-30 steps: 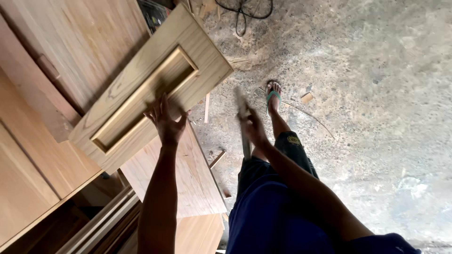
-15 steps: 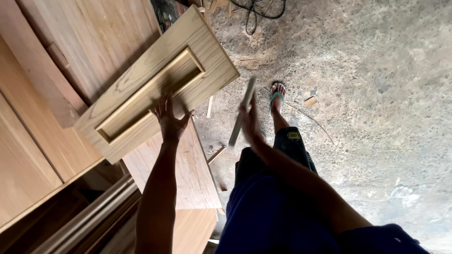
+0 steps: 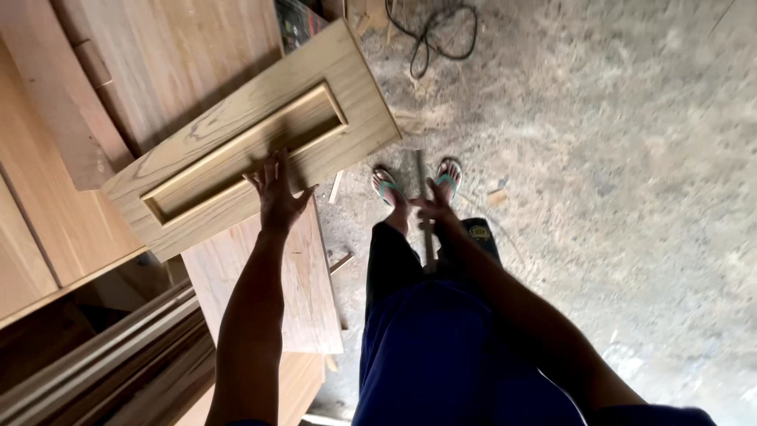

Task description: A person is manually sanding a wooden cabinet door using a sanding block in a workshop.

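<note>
Head view: left hand [image 3: 276, 193] spread flat on pale rectangular recessed-panel wooden door [image 3: 252, 142]; right hand [image 3: 432, 211] gripping thin grey stick [image 3: 424, 207], now lowered between feet.

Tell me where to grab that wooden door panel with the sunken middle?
Probably by its long outer edges, one hand on each. The wooden door panel lies flat and tilted on the boards; the left hand only presses on top, and the near edge overhangs, giving fingers room underneath.

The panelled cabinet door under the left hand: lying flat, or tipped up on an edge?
Lying flat. The panelled door rests recessed face up across the stacked boards, and the left hand lies spread on its frame.
</note>
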